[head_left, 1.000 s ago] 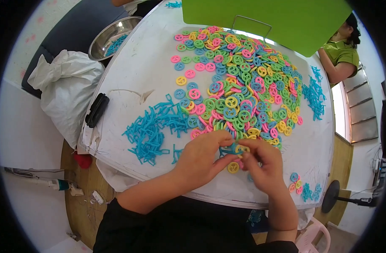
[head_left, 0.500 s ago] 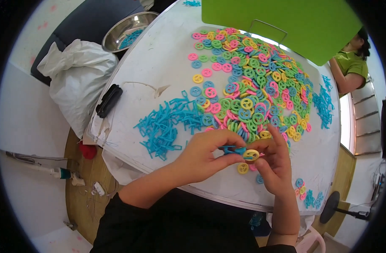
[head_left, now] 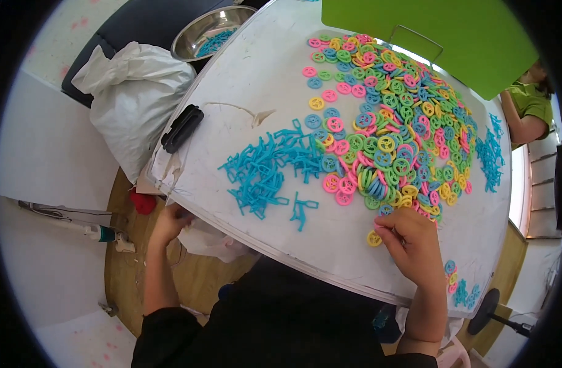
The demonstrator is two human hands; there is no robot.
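Observation:
My left hand [head_left: 168, 224] is down past the table's left front edge, beside a white plastic bag [head_left: 213, 238]; its fingers are partly hidden, and whatever they hold cannot be made out. My right hand [head_left: 414, 244] is low over the table with thumb and forefinger pinched on a small pink plastic wheel [head_left: 379, 226]. A yellow wheel [head_left: 373, 238] lies just beside those fingertips. Beyond the hand spreads a big heap of pink, green, blue and yellow spoked wheels [head_left: 397, 122]. Left of it lies a pile of blue plastic frame pieces [head_left: 265, 168].
A black oblong case [head_left: 183, 129] rests at the left table edge [head_left: 192, 205]. A metal bowl [head_left: 198, 34] of blue pieces and a white sack [head_left: 130, 104] stand left. A green board [head_left: 428, 37] rises behind the heap. Another person [head_left: 529, 113] sits far right, near more blue pieces [head_left: 490, 156].
My hands have parted. The left went down and left past the table edge, and the blue piece with the yellow wheel is out of sight. The right now pinches a pink wheel. The view shifted.

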